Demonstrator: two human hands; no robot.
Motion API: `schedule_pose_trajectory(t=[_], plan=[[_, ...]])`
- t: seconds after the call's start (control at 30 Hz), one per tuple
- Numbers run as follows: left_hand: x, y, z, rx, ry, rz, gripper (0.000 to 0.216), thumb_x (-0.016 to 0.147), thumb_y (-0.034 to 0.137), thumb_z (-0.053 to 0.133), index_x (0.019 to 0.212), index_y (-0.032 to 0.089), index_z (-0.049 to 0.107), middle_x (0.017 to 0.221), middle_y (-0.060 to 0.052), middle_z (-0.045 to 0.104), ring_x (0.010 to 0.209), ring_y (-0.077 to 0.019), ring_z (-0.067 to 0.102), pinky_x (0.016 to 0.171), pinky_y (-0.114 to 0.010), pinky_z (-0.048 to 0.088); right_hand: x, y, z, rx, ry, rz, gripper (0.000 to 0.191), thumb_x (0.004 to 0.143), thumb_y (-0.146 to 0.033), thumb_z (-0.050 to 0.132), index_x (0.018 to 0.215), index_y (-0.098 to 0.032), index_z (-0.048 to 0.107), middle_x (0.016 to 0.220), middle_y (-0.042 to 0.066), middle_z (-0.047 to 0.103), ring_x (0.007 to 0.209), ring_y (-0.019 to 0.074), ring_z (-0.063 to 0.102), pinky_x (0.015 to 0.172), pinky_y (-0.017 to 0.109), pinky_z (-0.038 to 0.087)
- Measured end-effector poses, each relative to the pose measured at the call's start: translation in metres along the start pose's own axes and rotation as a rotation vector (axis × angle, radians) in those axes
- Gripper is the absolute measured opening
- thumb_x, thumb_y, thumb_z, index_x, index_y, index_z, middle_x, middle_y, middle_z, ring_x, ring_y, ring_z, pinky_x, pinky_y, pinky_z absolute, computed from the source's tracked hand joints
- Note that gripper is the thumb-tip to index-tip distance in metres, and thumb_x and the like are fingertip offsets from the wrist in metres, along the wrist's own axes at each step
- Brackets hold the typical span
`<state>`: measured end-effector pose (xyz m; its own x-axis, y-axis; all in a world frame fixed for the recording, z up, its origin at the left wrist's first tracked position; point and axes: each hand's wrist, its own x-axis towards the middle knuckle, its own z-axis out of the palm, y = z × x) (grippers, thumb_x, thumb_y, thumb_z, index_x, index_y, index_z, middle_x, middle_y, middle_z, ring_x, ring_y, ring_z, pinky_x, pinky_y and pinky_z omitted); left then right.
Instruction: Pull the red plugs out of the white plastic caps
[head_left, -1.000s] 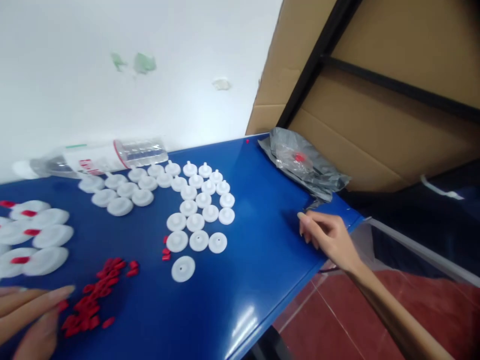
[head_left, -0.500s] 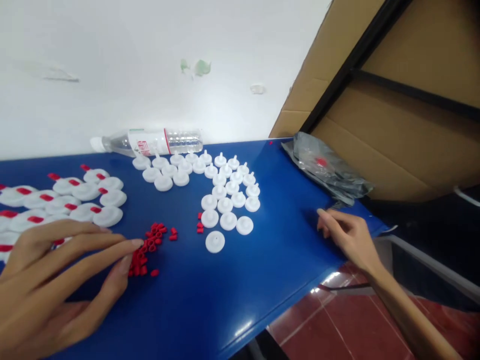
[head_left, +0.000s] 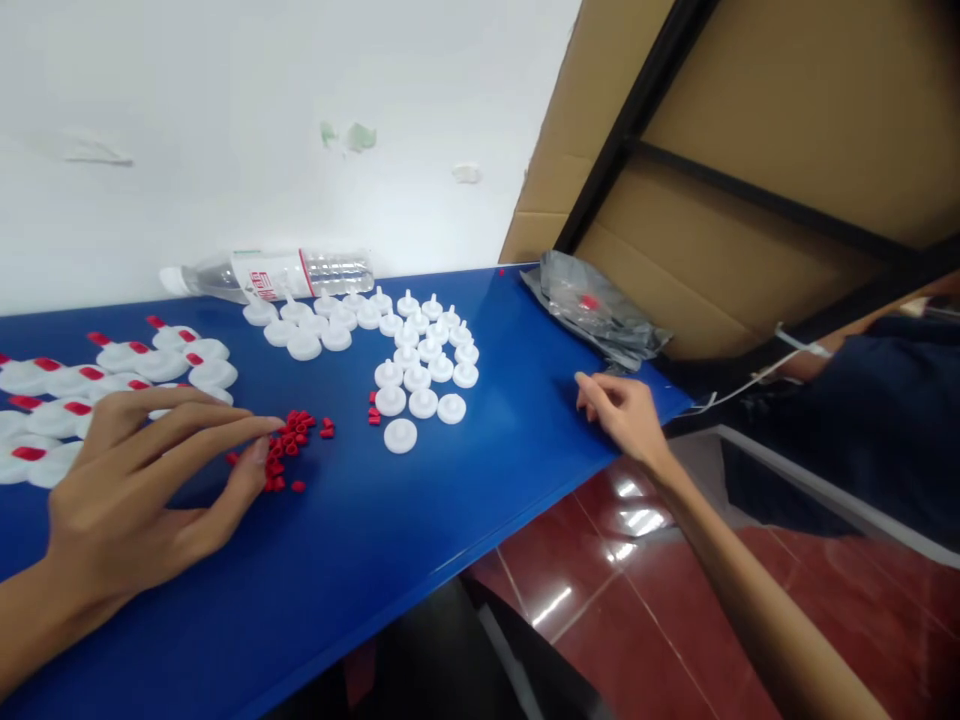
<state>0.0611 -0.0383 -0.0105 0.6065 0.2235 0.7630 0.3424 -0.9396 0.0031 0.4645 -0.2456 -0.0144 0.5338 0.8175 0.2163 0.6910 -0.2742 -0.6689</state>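
My left hand [head_left: 161, 480] rests over the near left of the table, thumb and index fingertips pinched together at the edge of a pile of small red caps [head_left: 291, 440]. A red cap appears to be at the fingertips, partly hidden by them. Beyond and left of this hand are white discs with red-capped stems [head_left: 214, 372]. Bare-stemmed white discs [head_left: 423, 403] stand in rows right of the pile. My right hand [head_left: 622, 412] is closed above the table's right front edge, thumb against the curled fingers; whatever it may hold is hidden.
A clear plastic bottle [head_left: 337, 271] lies along the wall behind the discs. At the back right sits a grey plastic bag [head_left: 577, 300] beside a cardboard panel [head_left: 675, 250]. The blue table's [head_left: 360, 540] front edge slants toward the right. Another person's dark clothing [head_left: 885, 430] shows at far right.
My view has swung to the right, so the table's contents sit farther left. My left hand stays at the red caps; the right hand remains closed near the table's edge.
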Motion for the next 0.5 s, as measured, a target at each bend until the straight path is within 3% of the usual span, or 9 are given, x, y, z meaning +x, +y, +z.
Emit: schedule_pose_trajectory(t=[0.17, 0.33, 0.43, 0.5], plan=[[-0.007, -0.001, -0.003, 0.007, -0.065, -0.034, 0.022, 0.081, 0.015, 0.069, 0.102, 0.019, 0.072, 0.090, -0.004, 0.074, 0.092, -0.0245, 0.063, 0.090, -0.044, 0.050, 0.000, -0.002, 0.001, 0.001, 0.010, -0.013, 0.054, 0.095, -0.060, 0.053, 0.060, -0.019, 0.062, 0.050, -0.001, 0.055, 0.049, 0.0133, 0.050, 0.054, 0.027, 0.037], [-0.007, 0.000, -0.005, -0.034, -0.054, -0.034, 0.019, 0.082, 0.015, 0.067, 0.100, 0.020, 0.072, 0.088, -0.004, 0.074, 0.089, -0.0250, 0.063, 0.091, -0.045, 0.049, -0.001, -0.006, 0.001, 0.020, 0.064, -0.011, 0.053, 0.093, -0.060, 0.055, 0.060, -0.019, 0.062, 0.050, 0.000, 0.056, 0.046, 0.0132, 0.049, 0.050, 0.027, 0.038], [-0.007, -0.001, -0.004, -0.045, -0.060, -0.049, 0.021, 0.081, 0.015, 0.068, 0.101, 0.020, 0.072, 0.090, -0.005, 0.074, 0.091, -0.0266, 0.063, 0.091, -0.046, 0.048, -0.023, 0.001, 0.002, 0.023, 0.246, 0.000, 0.055, 0.096, -0.059, 0.050, 0.057, -0.021, 0.056, 0.051, 0.000, 0.051, 0.047, 0.0148, 0.047, 0.050, 0.029, 0.039], [-0.010, -0.006, -0.004, -0.065, -0.072, -0.084, 0.021, 0.080, 0.017, 0.070, 0.101, 0.022, 0.073, 0.091, -0.004, 0.074, 0.091, -0.0270, 0.064, 0.091, -0.046, 0.048, -0.052, 0.014, 0.007, 0.015, 0.431, 0.028, 0.059, 0.102, -0.056, 0.036, 0.053, -0.024, 0.043, 0.050, 0.001, 0.045, 0.049, 0.0163, 0.045, 0.052, 0.031, 0.039]])
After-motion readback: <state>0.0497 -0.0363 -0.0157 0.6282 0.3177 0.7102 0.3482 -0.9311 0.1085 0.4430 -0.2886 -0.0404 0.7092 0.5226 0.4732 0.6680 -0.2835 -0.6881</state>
